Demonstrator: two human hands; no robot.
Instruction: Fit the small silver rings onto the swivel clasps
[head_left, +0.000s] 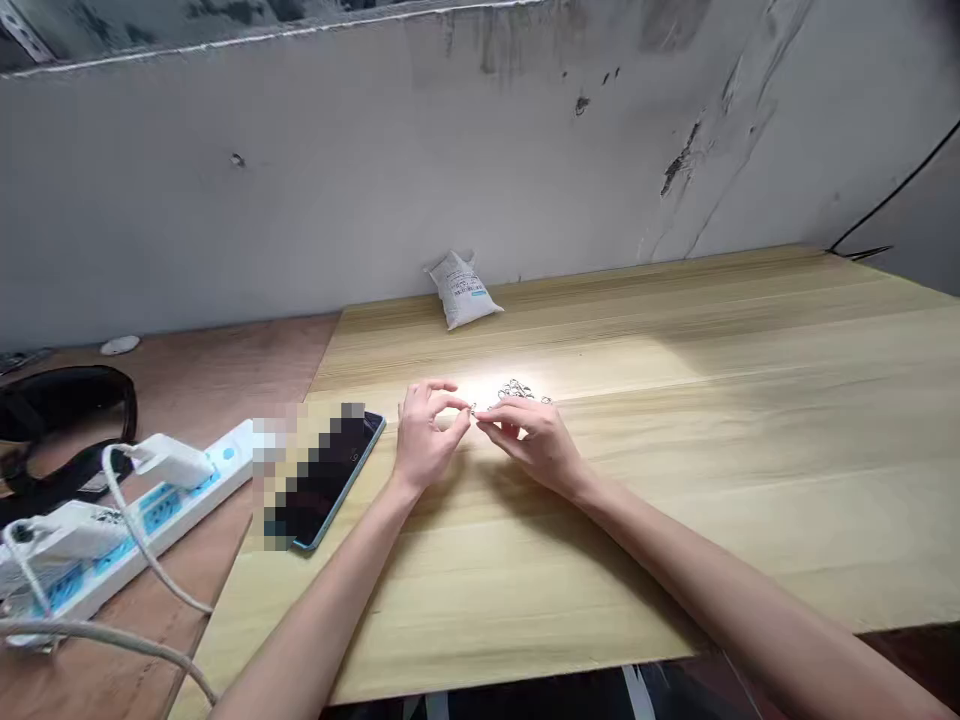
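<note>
My left hand (429,432) and my right hand (534,440) meet over the middle of the wooden board, fingertips almost touching. Thumb and index finger of each are pinched on a small shiny metal piece (473,409), too tiny to make out its exact kind. The other fingers of my left hand are raised and curled. Just beyond my right hand lies a small pile of silvery metal rings or clasps (515,389), its near side partly hidden by the fingers. A single loose metal piece (547,401) rests at the right of the pile.
A printed plastic packet (463,290) leans near the grey wall. Left of my left hand lies a phone (330,480), partly pixelated. A white power strip (161,515) with plugs and cables stands on the brown table, beside a black strap-like object (112,395).
</note>
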